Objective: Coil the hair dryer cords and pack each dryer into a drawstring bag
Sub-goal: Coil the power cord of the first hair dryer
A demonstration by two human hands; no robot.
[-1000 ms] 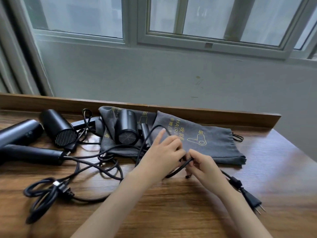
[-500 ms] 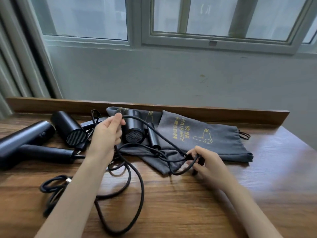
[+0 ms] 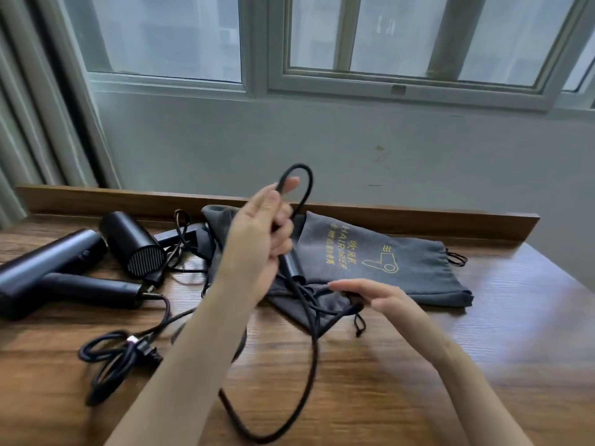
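My left hand (image 3: 257, 239) is raised over the table and grips a loop of black cord (image 3: 309, 365), which arcs above my fingers and hangs in a long curve to the front. My right hand (image 3: 383, 297) sits lower at the right and pinches cord strands at its thumb side, its fingers stretched out. Behind my left hand, the handle of a dryer (image 3: 293, 263) lies on a grey drawstring bag (image 3: 399, 265) with yellow print. A second black dryer (image 3: 135, 243) and a third one (image 3: 54, 268) lie at the left, their cords tangled.
A bundled black cord (image 3: 119, 352) with a plug lies on the wooden table (image 3: 483, 365) at front left. A raised wooden ledge (image 3: 418, 220) runs along the table's back edge, below a grey wall and windows. The table's right edge falls off at far right.
My left hand rose from the table near the dryers and lifted a cord loop up high. My right hand stayed low and its fingers stretched out. The hanging cord loop lengthened toward the front.
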